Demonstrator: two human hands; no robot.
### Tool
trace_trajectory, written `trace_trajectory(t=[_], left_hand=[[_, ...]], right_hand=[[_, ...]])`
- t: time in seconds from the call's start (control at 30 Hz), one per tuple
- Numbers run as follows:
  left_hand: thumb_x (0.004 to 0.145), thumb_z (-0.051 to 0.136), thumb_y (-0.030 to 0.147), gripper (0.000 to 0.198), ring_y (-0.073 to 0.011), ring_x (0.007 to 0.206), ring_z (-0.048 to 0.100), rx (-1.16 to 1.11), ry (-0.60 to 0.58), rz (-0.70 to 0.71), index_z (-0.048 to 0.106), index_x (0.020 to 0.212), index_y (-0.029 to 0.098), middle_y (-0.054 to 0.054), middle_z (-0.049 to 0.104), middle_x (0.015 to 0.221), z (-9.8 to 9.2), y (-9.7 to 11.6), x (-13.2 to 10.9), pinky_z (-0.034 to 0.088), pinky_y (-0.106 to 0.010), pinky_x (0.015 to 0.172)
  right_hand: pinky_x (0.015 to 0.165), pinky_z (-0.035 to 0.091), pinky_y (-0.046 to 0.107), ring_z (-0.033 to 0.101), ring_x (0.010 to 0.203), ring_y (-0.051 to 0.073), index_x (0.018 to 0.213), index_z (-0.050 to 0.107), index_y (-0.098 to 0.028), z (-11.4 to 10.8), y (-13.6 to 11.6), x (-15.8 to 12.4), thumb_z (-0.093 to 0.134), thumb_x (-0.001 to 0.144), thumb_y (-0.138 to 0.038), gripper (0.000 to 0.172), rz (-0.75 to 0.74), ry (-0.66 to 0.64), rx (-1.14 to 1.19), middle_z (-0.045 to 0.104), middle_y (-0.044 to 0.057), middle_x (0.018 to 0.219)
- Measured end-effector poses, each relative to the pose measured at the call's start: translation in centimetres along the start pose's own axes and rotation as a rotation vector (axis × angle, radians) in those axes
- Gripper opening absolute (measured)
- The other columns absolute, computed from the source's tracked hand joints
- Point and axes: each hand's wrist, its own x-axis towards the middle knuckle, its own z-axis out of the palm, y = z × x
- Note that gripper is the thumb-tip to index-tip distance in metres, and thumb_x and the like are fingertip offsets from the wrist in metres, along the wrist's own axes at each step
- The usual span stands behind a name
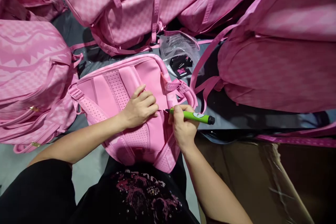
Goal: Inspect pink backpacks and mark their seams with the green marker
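- The pink backpack (pixel 151 71) lies in the middle of the view, its padded back panel facing up, close in front of the person's body.
- The left hand (pixel 140 108) rests over the middle of that panel with its fingers bent; its thumb side is mostly hidden, so I cannot tell whether it pinches a bit of the fabric or just lies on it.
- The right hand (pixel 185 126) grasps a green marker (pixel 191 115) like a pen, at the backpack's right side.
- The marker's dark tip points left, just beside the left hand's fingertips (whether it touches the fabric is too small to make out), and its black end sticks out to the right.
- A shoulder strap (pixel 93 108) with small holes slants down across the left part of the panel, with a buckle at its upper end.
- Just beyond the backpack, a clear plastic bag (pixel 170 45) lies on the dark table (pixel 252 120), with black tags (pixel 181 63) showing in it.
- More pink bags surround the work: a patterned one (pixel 28 63) at the left, a checked row (pixel 126 21) along the far side, and a large bag (pixel 283 66) at the right.
- A cardboard box (pixel 236 168) stands at the lower right.
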Motion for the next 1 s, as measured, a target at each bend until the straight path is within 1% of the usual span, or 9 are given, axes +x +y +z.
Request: trace_trajectory(t=[0.07,0.13,0.27,0.33,0.43,0.53,0.77,0.9,1.0], left_hand=[[0.100,0.047,0.044,0.034,-0.0177,0.096,0.054,0.002,0.036,0.005,0.061,0.079,0.021,0.000,0.062,0.083,0.39,0.13,-0.27,0.019,-0.042,0.123],[0.100,0.047,0.043,0.033,-0.0173,0.096,0.055,0.000,0.050,0.006,0.060,0.079,0.021,0.001,0.062,0.083,0.58,0.13,-0.29,0.018,-0.041,0.124],[0.101,0.048,0.037,0.029,-0.0171,0.095,0.055,-0.001,0.067,-0.009,0.060,0.080,0.021,0.001,0.062,0.082,0.58,0.22,-0.22,0.024,-0.042,0.123],[0.101,0.047,0.035,0.028,-0.0170,0.095,0.055,0.003,0.073,-0.014,0.060,0.080,0.021,0.001,0.062,0.081,0.55,0.36,-0.30,0.028,-0.042,0.121],[0.102,0.044,0.038,0.031,-0.0171,0.097,0.055,-0.013,0.031,-0.028,0.062,0.083,0.021,0.000,0.063,0.085,0.51,0.58,-0.49,0.032,-0.044,0.120],[0.103,0.043,0.039,0.032,-0.0172,0.099,0.056,-0.015,-0.040,-0.048,0.064,0.086,0.022,0.000,0.064,0.088,0.44,0.71,-0.63,0.035,-0.045,0.119],[0.103,0.044,0.035,0.030,-0.0171,0.100,0.057,0.025,-0.016,-0.047,0.064,0.084,0.022,0.000,0.063,0.086,0.41,0.71,-0.68,0.035,-0.045,0.118],[0.103,0.043,0.034,0.029,-0.0174,0.101,0.056,-0.006,-0.048,-0.059,0.064,0.086,0.021,0.000,0.063,0.087,0.45,0.72,-0.74,0.036,-0.046,0.119],[0.103,0.043,0.035,0.029,-0.0172,0.102,0.056,-0.018,-0.089,-0.069,0.064,0.088,0.021,0.000,0.063,0.088,0.53,0.78,-0.80,0.035,-0.046,0.120]], right_hand=[[0.043,0.038,0.027,0.046,0.042,0.011,0.075,0.054,-0.023,0.18,0.00,-0.02,0.062,0.091,-0.049,0.032,-0.013,0.015,-0.029,0.051,-0.007,0.052],[0.045,0.039,0.027,0.048,0.044,0.011,0.076,0.055,-0.022,0.32,-0.04,-0.04,0.062,0.091,-0.047,0.029,-0.017,0.003,-0.062,0.052,-0.007,0.055],[0.054,0.045,0.029,0.055,0.055,0.013,0.081,0.059,-0.022,0.40,-0.24,-0.13,0.062,0.092,-0.044,0.025,-0.041,-0.071,-0.173,0.060,-0.004,0.066],[0.057,0.046,0.029,0.056,0.057,0.013,0.082,0.059,-0.021,0.33,-0.40,-0.17,0.062,0.092,-0.043,0.024,-0.068,-0.096,-0.220,0.061,-0.003,0.068],[0.055,0.046,0.030,0.055,0.053,0.013,0.080,0.058,-0.022,0.22,-0.62,-0.22,0.060,0.092,-0.043,0.024,-0.084,-0.074,-0.252,0.059,-0.004,0.064],[0.055,0.047,0.031,0.056,0.053,0.014,0.081,0.057,-0.023,0.20,-0.67,-0.20,0.060,0.092,-0.046,0.026,-0.054,-0.077,-0.251,0.059,-0.003,0.063],[0.057,0.048,0.032,0.059,0.057,0.017,0.080,0.058,-0.023,0.42,-0.50,0.25,0.061,0.091,-0.050,0.030,-0.063,-0.057,-0.315,0.062,-0.001,0.066],[0.057,0.048,0.033,0.058,0.054,0.017,0.078,0.057,-0.023,0.56,-0.47,0.39,0.060,0.092,-0.049,0.030,-0.056,-0.034,-0.317,0.059,-0.003,0.060],[0.057,0.048,0.033,0.058,0.055,0.017,0.078,0.057,-0.023,0.58,-0.36,0.44,0.061,0.092,-0.049,0.030,-0.065,-0.033,-0.316,0.060,-0.002,0.062]])
